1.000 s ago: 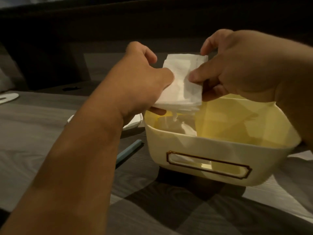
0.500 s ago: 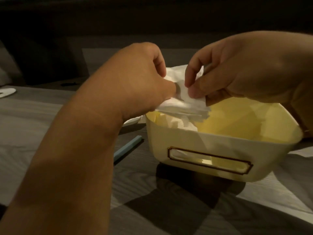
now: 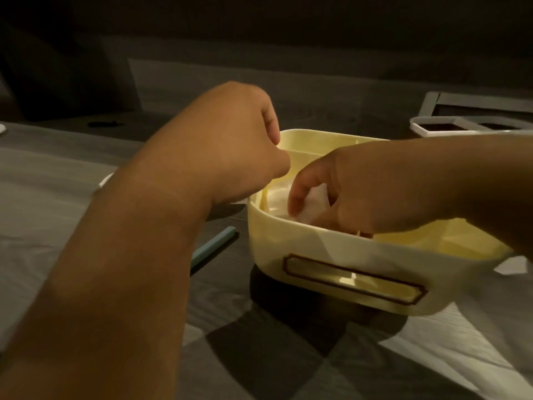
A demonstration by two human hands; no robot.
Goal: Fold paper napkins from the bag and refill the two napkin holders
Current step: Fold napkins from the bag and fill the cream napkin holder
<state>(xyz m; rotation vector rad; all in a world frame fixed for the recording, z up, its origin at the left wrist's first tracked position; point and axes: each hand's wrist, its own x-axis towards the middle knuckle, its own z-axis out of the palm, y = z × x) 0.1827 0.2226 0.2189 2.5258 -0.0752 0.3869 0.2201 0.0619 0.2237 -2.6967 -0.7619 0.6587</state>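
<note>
Down it goes: my right hand (image 3: 354,194) now pinches the folded napkin (image 3: 315,204) inside the yellow holder (image 3: 331,255), left end; my left hand (image 3: 245,145) has let go, fingers curled, empty; one more napkin nearly stocked

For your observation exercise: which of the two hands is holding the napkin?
The right hand: it pinches the white napkin inside the yellow box. The left hand holds nothing visible.
</note>
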